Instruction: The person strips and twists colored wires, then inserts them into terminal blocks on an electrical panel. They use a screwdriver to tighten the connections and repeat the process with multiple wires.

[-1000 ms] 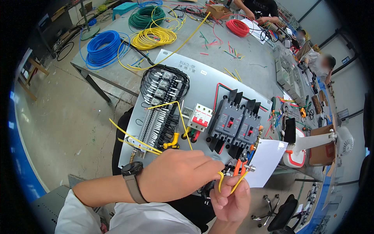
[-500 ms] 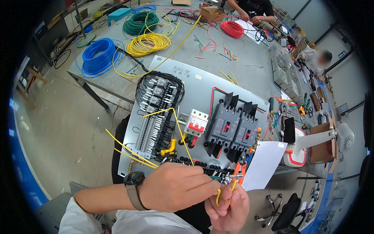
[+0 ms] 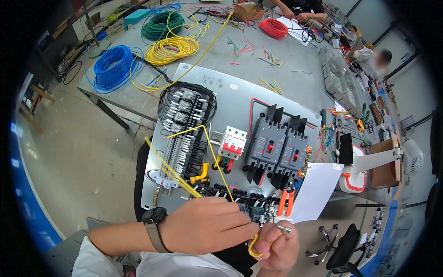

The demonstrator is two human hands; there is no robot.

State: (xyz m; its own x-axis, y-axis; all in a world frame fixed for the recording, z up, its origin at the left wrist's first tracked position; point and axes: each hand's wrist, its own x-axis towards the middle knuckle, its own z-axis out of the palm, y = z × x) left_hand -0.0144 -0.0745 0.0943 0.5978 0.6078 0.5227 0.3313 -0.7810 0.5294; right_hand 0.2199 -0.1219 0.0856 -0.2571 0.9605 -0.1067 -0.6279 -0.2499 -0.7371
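My left hand (image 3: 210, 226), with a watch on its wrist, is closed on yellow wire (image 3: 254, 247), which loops down toward the right hand. More yellow strands trail out on its left side. My right hand (image 3: 278, 244) pinches the wire's bent end and a small silver cable lug (image 3: 284, 228); whether the lug sits on the wire end cannot be made out. Just beyond the hands lies a metal mounting plate (image 3: 203, 74) with a terminal strip (image 3: 171, 157), a red-and-white breaker (image 3: 232, 142) and two dark grey breakers (image 3: 266, 147). Orange-handled pliers (image 3: 286, 203) lie at its near right.
A yellow right-angle tool (image 3: 200, 173) lies on the plate. Coils of blue (image 3: 110, 67), yellow (image 3: 171, 50), green and red wire (image 3: 275, 28) are on the table. A white fan (image 3: 353, 177) and paper (image 3: 318, 189) are at right. Another person's hands (image 3: 295, 15) work at the far side.
The lug has come down to my right fingertips, and that hand has shifted slightly right. My left hand has lowered a little; the strands trailing from it have swung and blurred.
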